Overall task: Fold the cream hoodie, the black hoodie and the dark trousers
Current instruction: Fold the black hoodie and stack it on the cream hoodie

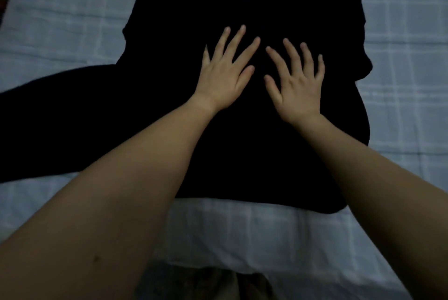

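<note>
The black hoodie [242, 154] lies spread on the bed and fills the middle of the view. One sleeve stretches out to the left edge, and bunched fabric sits at its far right corner. My left hand [224, 73] and my right hand [297, 84] lie flat on its middle, side by side, fingers straight and spread, pressing on the cloth. Neither hand holds anything. The cream hoodie and the dark trousers are not in view.
A pale blue-grey checked bedsheet [400, 45] covers the bed around the hoodie. A white strip of the sheet [242, 227] runs along the near edge. Dark cloth [218, 285] shows at the bottom, below the bed edge.
</note>
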`<state>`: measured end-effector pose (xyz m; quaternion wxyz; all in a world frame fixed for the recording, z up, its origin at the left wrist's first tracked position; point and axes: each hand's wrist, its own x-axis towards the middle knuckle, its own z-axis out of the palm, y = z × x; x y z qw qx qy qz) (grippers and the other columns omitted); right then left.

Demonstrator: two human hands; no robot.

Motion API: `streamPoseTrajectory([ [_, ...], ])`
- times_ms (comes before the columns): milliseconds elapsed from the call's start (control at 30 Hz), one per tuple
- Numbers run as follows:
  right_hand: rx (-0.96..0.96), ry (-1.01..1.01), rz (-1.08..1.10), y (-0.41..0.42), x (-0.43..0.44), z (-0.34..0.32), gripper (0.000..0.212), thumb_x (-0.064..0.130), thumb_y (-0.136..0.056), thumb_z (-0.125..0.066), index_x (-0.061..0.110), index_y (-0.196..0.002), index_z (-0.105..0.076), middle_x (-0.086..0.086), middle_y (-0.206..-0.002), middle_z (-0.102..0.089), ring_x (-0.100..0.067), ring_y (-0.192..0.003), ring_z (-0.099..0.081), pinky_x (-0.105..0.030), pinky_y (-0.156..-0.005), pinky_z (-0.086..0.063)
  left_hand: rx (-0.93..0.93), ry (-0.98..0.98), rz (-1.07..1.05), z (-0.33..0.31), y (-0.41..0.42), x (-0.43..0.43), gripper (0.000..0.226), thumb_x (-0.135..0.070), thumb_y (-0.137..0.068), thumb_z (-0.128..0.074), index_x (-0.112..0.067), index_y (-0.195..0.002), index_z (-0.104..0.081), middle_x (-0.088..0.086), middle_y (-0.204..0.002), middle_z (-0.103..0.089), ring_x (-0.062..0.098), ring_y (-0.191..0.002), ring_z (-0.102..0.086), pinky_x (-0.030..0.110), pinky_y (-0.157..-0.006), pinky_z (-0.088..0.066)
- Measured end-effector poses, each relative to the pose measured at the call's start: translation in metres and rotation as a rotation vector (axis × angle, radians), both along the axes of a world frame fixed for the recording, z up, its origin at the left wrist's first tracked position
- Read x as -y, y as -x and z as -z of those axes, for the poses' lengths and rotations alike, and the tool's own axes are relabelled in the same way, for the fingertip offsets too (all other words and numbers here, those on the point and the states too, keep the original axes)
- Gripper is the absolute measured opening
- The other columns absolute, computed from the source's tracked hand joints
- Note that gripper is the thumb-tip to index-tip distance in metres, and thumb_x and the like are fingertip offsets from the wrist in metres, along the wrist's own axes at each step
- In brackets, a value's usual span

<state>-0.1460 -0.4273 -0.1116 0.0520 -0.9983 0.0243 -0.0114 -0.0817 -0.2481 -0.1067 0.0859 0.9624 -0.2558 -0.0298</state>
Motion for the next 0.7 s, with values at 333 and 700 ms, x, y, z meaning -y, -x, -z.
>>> streamPoseTrajectory([
  [333, 0.105, -0.633, 0.05, 0.177, -0.059, -0.042, 0.048, 0.029, -0.097, -0.046, 0.012, -0.141, -0.05, -0.011, -0.138, -0.051, -0.03, -0.129, -0.046, -0.035, -0.111, -0.033, -0.133, 0.396, -0.024, -0.031, 0.178, -0.066, 0.051, -0.036, -0.097, -0.039, -0.021, -0.145, -0.046, 0.006, -0.151, -0.041, 0.026, -0.141, -0.035, 0.048, -0.117, -0.024],
  [700, -0.064, -1.5, 0.635, 0.256, -0.106, -0.008, 0.053, 0.0, -0.101, -0.046, 0.034, -0.143, -0.041, -0.014, -0.1, -0.07, -0.034, -0.092, -0.071, -0.039, -0.086, -0.059, -0.645, 1.187, -0.742, 0.005, 0.293, -0.092, 0.054, -0.008, -0.093, -0.061, -0.039, -0.133, -0.044, 0.011, -0.118, -0.064, 0.008, -0.112, -0.062, 0.023, -0.096, -0.048],
])
